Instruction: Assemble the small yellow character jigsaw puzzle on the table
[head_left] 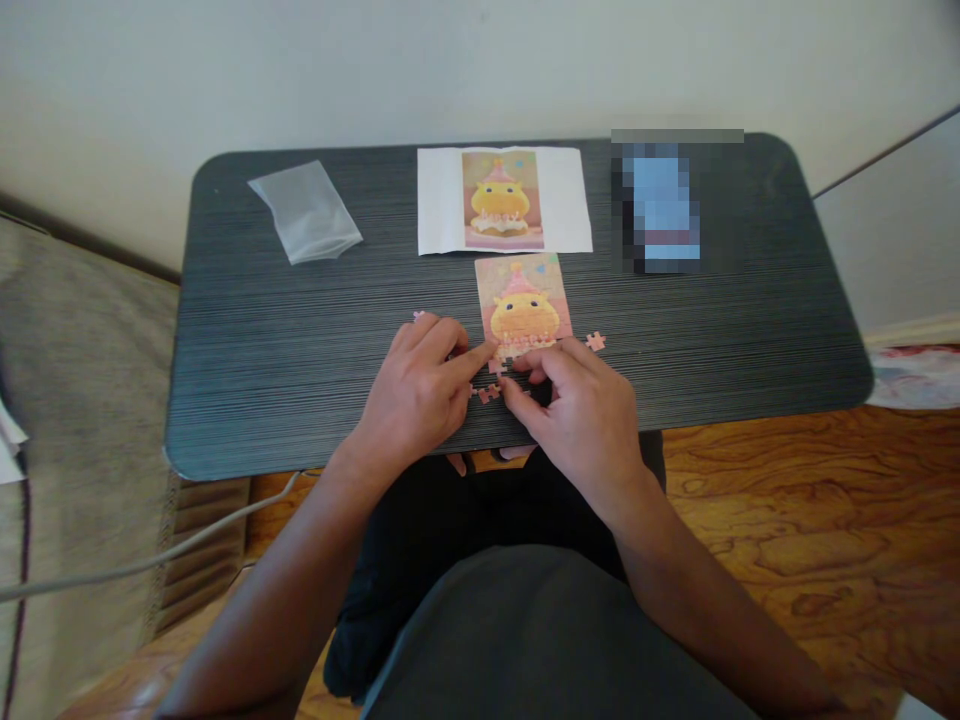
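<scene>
A mostly joined jigsaw puzzle (525, 305) shows a yellow cartoon animal in a pink party hat; its lower edge is uneven and partly covered by my hands. My left hand (420, 385) rests at its lower left, index finger stretched out onto the puzzle's edge, other fingers loosely bent. At the bottom edge, my right hand (577, 400) has thumb and index finger closed around a small pink puzzle piece (496, 368), beside the left fingertip. Loose puzzle pieces (489, 394) lie just below, between the hands. Another loose piece (595, 342) is right of the puzzle.
Behind the puzzle lies a white sheet (439, 200) printed with the same picture. A clear plastic bag (307, 215) is at the back left of the dark table (247, 370). A blurred-out blue object (664, 205) sits at the back right. One pink piece (419, 315) lies beyond my left hand.
</scene>
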